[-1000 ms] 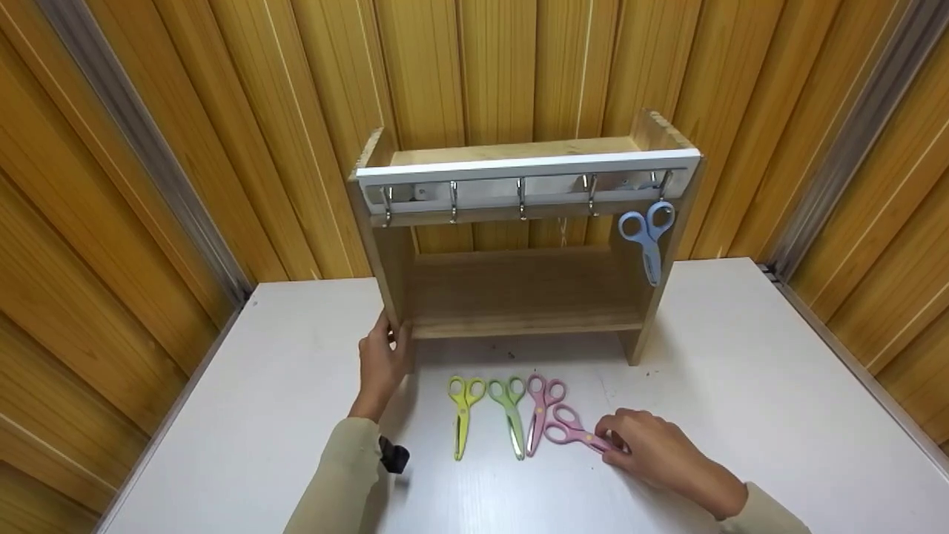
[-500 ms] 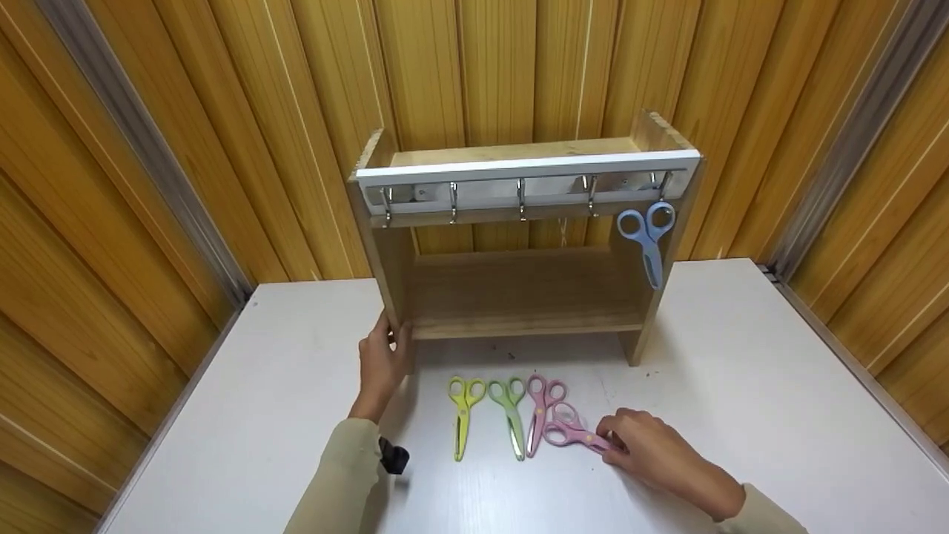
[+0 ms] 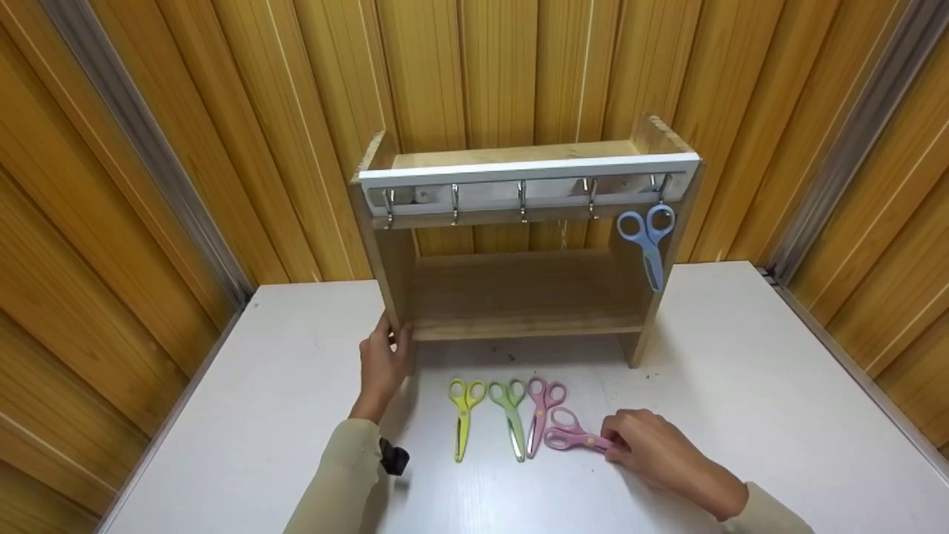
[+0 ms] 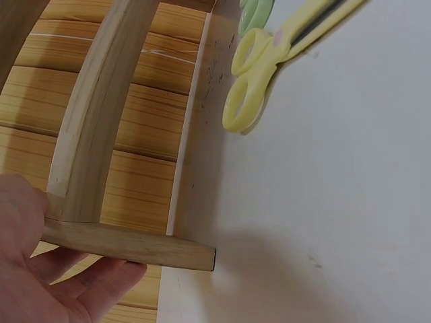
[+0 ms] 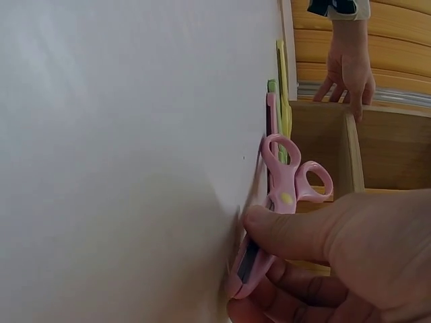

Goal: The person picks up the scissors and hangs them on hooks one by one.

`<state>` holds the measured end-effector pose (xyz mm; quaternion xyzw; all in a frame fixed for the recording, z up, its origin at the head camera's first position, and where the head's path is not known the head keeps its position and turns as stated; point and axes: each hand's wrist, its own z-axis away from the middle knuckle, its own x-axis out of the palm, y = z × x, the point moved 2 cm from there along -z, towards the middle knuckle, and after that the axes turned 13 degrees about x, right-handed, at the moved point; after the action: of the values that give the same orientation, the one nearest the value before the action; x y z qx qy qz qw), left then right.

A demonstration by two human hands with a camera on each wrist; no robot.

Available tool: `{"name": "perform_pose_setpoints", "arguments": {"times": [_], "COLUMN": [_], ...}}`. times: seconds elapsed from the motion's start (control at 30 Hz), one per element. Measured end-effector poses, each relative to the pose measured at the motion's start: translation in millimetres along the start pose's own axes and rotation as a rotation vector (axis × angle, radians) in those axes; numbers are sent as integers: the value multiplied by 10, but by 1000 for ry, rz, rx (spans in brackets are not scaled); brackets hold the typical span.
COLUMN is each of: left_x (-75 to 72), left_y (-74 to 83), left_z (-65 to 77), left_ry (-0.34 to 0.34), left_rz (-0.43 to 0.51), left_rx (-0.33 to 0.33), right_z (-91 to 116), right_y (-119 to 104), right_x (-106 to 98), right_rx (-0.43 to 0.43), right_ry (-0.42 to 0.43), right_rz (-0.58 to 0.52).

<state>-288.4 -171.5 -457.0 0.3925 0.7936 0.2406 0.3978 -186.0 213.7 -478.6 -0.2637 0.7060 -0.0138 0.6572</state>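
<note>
My right hand pinches a pair of pink scissors by the blade end, between thumb and fingers. Their handle loops point left, near a second pair of pink scissors lying on the table. In the right wrist view the held scissors appear tilted, with the loops away from the thumb. My left hand holds the lower left side panel of a wooden shelf, thumb and fingers on either side of it. Green scissors and yellow scissors lie left of the pink ones.
A white rail with several metal hooks runs along the shelf's upper front. Blue scissors hang by a loop from its rightmost hook. The shelf stands on a white table, with wood-panelled walls behind and at both sides.
The pink scissors in my right hand have turned slightly, and the hand has shifted a little to the right. My left hand stays on the shelf panel.
</note>
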Motion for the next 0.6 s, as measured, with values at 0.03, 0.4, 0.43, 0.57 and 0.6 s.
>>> {"name": "perform_pose_setpoints", "arguments": {"times": [0.03,0.4,0.43,0.57,0.6], "left_x": [1,4,4,0,-1], "left_y": [-1,-10,-9,-11,-13], "left_z": [0,-7,-8,-8,-8], "left_ry": [-1,6,4,0,-1], "left_rz": [3,8,9,5,2], "left_rx": [-4,6,0,6,9], "right_z": [-2,-121,-132,-177,-190], "right_y": [-4,-80,-89,-136,-149], "right_x": [-23,-466,-513,-708,-758], "right_rx": [0,-13,-16,-29,-29], "right_ry": [0,85,103,185,201], "right_rz": [9,48,49,40,37]}}
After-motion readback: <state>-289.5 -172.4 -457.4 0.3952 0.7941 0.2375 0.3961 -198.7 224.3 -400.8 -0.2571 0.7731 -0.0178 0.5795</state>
